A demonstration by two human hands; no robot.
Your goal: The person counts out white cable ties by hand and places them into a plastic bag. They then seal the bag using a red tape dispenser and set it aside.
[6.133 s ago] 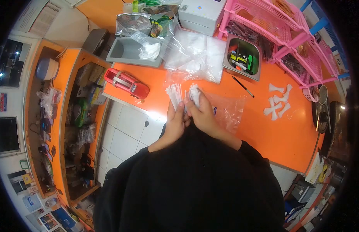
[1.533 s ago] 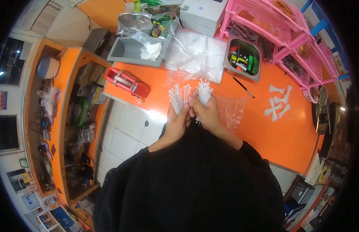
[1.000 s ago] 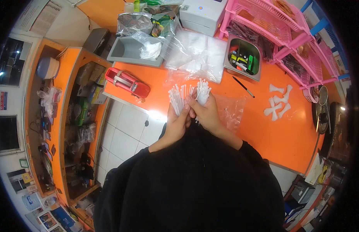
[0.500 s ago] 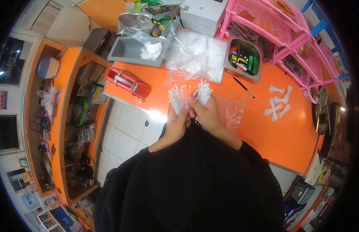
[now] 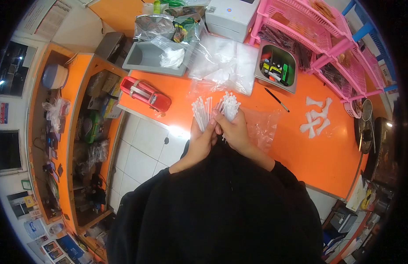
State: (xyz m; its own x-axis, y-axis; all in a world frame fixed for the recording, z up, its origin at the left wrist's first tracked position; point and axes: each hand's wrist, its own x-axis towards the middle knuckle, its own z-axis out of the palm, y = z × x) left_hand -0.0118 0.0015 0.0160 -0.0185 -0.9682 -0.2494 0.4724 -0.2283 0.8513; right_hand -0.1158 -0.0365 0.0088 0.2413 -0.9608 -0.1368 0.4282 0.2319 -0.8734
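My left hand [image 5: 200,141] is closed around a fanned bunch of thin white cable ties [image 5: 201,111], their small heads pointing up. Right beside it, my right hand [image 5: 234,130] grips a denser bunch of white cable ties [image 5: 230,104]. Both hands meet in front of my chest, fingertips touching between the two bunches. The lower ends of the ties are mostly hidden by my fingers. Several bundles of white ties [image 5: 314,121], narrow in the middle and flared at the ends, lie on the orange table [image 5: 300,163] to the right.
A clear plastic bag [image 5: 263,125] lies behind my right hand, and a black pen [image 5: 277,99] beyond it. Farther back are clear bags [image 5: 223,61], a grey bin [image 5: 142,59], a metal container of tools [image 5: 276,86] and a pink rack [image 5: 320,66]. A red device [image 5: 144,94] sits at left.
The ties between my hands have shifted slightly, with a few now leaning toward the right bunch. Both hands stay in nearly the same place.
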